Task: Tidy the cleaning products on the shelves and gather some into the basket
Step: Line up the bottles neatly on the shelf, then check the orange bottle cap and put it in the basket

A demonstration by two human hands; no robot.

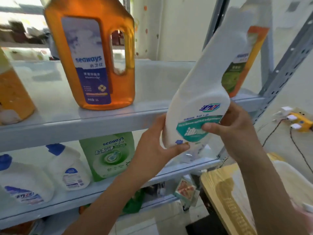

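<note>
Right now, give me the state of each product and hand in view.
white bottle, tilted, held in both hands
left hand, grips the white bottle's lower end
right hand, grips its labelled side
amber bottle, upright on the upper shelf
green pouch, upright on the shelf below
blue-capped bottle, upright, capped, beside the pouch

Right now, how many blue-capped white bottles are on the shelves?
2 blue-capped bottles, both on the middle shelf: one at the left edge, one beside the green pouch. The tilted white bottle being held shows no cap; more may be off-frame.
</note>
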